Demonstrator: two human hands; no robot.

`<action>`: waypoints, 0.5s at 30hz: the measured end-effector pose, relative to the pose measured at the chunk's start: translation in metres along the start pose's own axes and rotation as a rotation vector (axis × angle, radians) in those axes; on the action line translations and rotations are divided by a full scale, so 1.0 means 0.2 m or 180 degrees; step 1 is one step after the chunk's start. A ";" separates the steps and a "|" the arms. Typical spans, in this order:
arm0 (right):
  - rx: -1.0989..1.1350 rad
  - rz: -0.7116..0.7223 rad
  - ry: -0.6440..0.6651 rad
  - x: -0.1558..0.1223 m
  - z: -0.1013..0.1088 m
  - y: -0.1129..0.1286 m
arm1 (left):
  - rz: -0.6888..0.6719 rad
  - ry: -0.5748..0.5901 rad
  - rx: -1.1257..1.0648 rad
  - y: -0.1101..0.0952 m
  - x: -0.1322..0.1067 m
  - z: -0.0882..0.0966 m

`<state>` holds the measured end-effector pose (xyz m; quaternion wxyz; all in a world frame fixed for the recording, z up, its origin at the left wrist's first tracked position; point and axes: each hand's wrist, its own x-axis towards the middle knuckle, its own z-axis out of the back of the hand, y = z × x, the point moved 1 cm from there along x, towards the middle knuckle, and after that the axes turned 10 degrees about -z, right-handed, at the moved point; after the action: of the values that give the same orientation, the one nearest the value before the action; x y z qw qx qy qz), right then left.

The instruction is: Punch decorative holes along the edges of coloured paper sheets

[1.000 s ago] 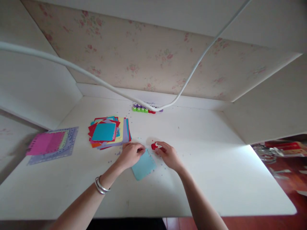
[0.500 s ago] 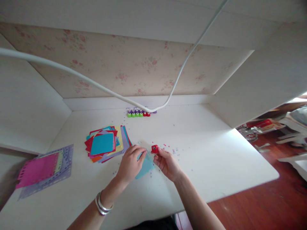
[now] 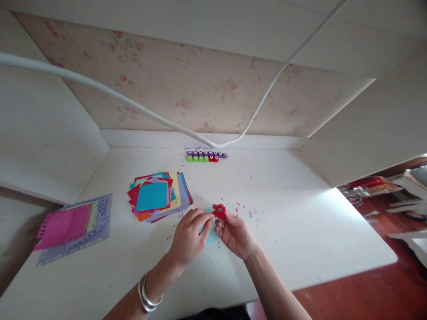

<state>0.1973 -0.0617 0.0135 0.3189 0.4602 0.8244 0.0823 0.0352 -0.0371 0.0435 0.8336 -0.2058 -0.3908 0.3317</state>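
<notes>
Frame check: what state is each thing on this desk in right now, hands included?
left hand: pinching the light blue sheet.
right hand: gripping the red punch.
light blue sheet: mostly hidden between the hands, edge at the red punch.
paper stack: fanned, lying flat, untouched.
punched sheets: piled flat at the left.
small punches: lined up by the back wall.
confetti: scattered on the table.

Both arms reach in over the near edge of the table (image 3: 300,231) and meet near its middle. The left hand (image 3: 190,238) lies knuckles up, fingertips pinched together. The right hand (image 3: 235,233) faces it, fingertips closed, almost touching the left's.
</notes>
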 end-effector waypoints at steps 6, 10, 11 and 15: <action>-0.0132 0.0061 -0.0141 0.01 0.02 -0.01 | 0.0214 0.0237 0.0170 0.07 -0.06 0.00; -0.0092 0.0064 -0.0252 0.00 0.04 -0.01 | 0.0119 0.0552 0.0645 0.11 -0.13 -0.04; -0.0103 0.0068 -0.0282 0.00 0.05 -0.01 | 0.0053 0.0622 0.0769 0.11 -0.15 -0.05; -0.0507 0.0300 -0.0554 -0.02 0.09 0.03 | -0.0196 0.0795 0.1072 0.11 -0.18 -0.08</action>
<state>0.2140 -0.0646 0.0050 0.4205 0.4771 0.7620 0.1222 0.0218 -0.0497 0.0017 0.9079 -0.0911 -0.2295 0.3386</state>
